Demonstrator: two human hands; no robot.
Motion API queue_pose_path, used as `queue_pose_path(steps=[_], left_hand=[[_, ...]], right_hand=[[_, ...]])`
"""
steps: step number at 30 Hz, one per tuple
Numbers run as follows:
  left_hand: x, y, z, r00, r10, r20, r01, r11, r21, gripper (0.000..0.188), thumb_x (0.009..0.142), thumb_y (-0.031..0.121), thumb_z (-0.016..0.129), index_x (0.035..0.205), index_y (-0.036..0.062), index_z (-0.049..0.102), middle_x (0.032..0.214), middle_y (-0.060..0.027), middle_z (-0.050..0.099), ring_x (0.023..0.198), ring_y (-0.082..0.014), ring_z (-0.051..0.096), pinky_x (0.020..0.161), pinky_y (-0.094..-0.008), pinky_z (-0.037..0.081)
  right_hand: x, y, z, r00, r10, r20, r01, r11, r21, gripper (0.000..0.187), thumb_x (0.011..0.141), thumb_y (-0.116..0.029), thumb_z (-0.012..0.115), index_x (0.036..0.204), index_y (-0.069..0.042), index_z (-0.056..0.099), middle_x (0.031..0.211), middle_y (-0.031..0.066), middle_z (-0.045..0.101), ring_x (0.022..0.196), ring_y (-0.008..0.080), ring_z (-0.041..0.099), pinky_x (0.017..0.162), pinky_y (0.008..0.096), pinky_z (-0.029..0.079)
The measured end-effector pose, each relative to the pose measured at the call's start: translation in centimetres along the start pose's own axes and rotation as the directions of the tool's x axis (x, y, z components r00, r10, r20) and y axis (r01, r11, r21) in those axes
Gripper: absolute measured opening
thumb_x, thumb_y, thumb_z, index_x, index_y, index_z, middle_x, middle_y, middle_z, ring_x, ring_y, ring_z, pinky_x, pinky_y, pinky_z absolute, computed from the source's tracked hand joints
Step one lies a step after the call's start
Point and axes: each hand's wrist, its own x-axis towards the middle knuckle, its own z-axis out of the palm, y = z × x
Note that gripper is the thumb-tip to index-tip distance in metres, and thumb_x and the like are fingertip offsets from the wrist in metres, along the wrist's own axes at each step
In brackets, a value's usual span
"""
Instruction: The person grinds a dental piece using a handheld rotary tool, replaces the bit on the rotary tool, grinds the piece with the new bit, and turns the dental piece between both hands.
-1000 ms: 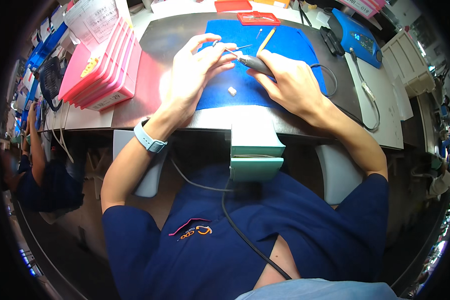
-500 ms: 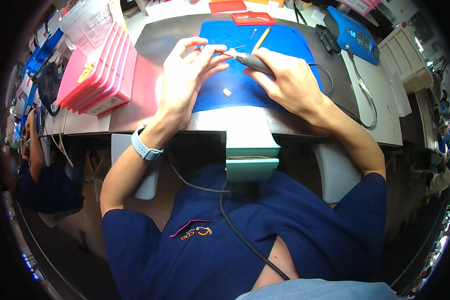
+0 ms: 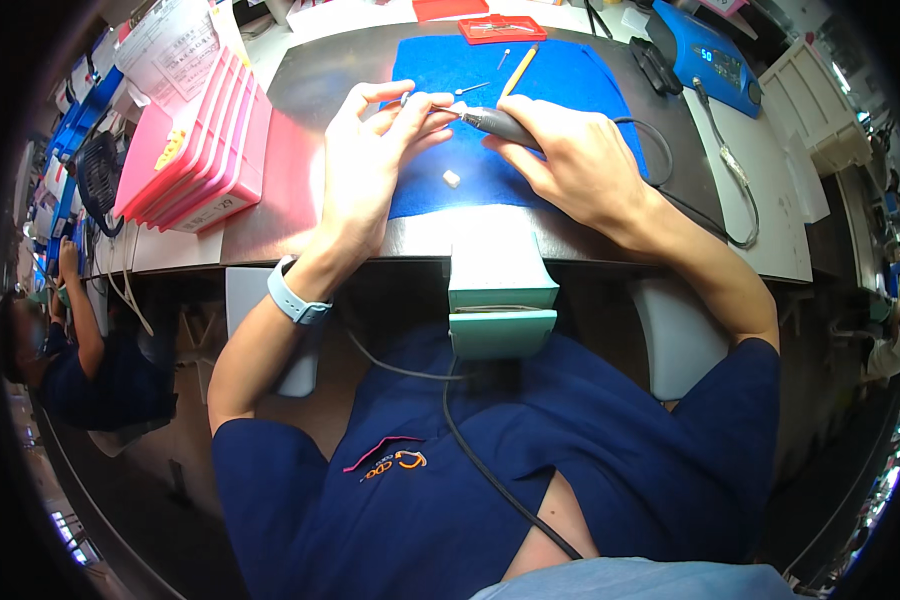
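My right hand (image 3: 585, 165) is closed around a dark grey rotary handpiece (image 3: 505, 127), its thin tip pointing left. The tip meets the fingers of my left hand (image 3: 370, 160), which are bent in a pinch. Something small shows between those fingertips, too small to name. Below the tip, a small whitish tooth-like piece (image 3: 451, 179) lies on the blue cloth (image 3: 510, 190). A thin bur with a pale head (image 3: 473, 88) and a yellow pencil-like stick (image 3: 519, 71) lie above my hands.
Stacked pink trays (image 3: 195, 150) stand at the left. A blue control box (image 3: 705, 60) at the far right has a cable. A red case (image 3: 503, 29) sits behind the cloth, and a pale green block (image 3: 502, 310) juts from the front edge. A co-worker (image 3: 95, 350) sits at far left.
The view has shifted slightly. The handpiece tip has moved a little left toward my left fingers, and the bur on the cloth shows more fully. At far left, the co-worker has shifted.
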Motion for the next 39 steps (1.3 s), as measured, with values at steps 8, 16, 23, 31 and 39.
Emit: queue_pose_path(steps=[8, 16, 23, 31, 39], left_hand=[[0.5, 0.1, 0.5, 0.982, 0.183, 0.04, -0.181, 0.871, 0.457, 0.023, 0.091, 0.014, 0.065, 0.102, -0.0034, 0.055, 0.097, -0.0172, 0.07, 0.088, -0.0164, 0.069, 0.077, -0.0276, 0.055], [-0.4, 1.9, -1.3, 0.632, 0.574, 0.521, -0.664, 0.053, 0.746, 0.029, 0.08, 0.019, 0.071, 0.105, 0.0067, 0.066, 0.089, -0.009, 0.065, 0.076, -0.0211, 0.065, 0.064, -0.031, 0.053], [-1.0, 4.2, 0.8, 0.588, 0.384, 0.712, -0.72, -0.152, 0.677, 0.026, 0.084, 0.018, 0.062, 0.108, 0.0063, 0.06, 0.089, -0.0093, 0.061, 0.087, -0.0249, 0.06, 0.076, -0.0364, 0.048], [1.2, 4.8, 2.7, 0.495, 0.304, 0.814, -0.712, -0.395, 0.58, 0.017, 0.083, 0.018, 0.061, 0.091, 0.0036, 0.058, 0.073, -0.0087, 0.06, 0.072, -0.025, 0.06, 0.073, -0.0423, 0.048], [0.7, 8.3, 2.9, 0.856, 0.027, 0.516, -0.515, -0.014, 0.857, 0.02, 0.09, 0.021, 0.056, 0.106, 0.0121, 0.064, 0.082, -0.0125, 0.067, 0.071, -0.0306, 0.066, 0.058, -0.0411, 0.053]], right_hand=[[0.0, 1.1, -0.2, 0.995, -0.069, -0.072, 0.066, 0.997, -0.035, 0.024, 0.088, -0.026, 0.063, 0.101, -0.006, 0.057, 0.082, 0.0157, 0.065, 0.072, 0.035, 0.064, 0.063, 0.0425, 0.051], [1.1, -1.3, -0.3, 0.957, -0.285, -0.052, 0.261, 0.927, -0.269, 0.022, 0.084, -0.021, 0.065, 0.1, -0.006, 0.061, 0.078, 0.0115, 0.063, 0.07, 0.0275, 0.064, 0.06, 0.0364, 0.051], [-0.3, -0.8, -3.0, 0.996, -0.086, -0.024, 0.079, 0.975, -0.206, 0.022, 0.079, -0.016, 0.066, 0.098, -0.008, 0.063, 0.079, 0.0151, 0.062, 0.073, 0.0335, 0.063, 0.065, 0.0403, 0.05], [3.9, -0.6, -4.9, 0.813, 0.104, 0.573, -0.22, 0.966, 0.138, 0.042, 0.08, -0.04, 0.065, 0.079, 0.002, 0.062, 0.07, 0.0189, 0.063, 0.063, 0.0319, 0.062, 0.06, 0.041, 0.049], [1.7, 0.4, -4.2, 0.983, -0.18, 0.028, 0.179, 0.926, -0.333, 0.015, 0.073, -0.012, 0.065, 0.08, -0.005, 0.055, 0.067, 0.0152, 0.061, 0.063, 0.0333, 0.064, 0.057, 0.045, 0.049]])
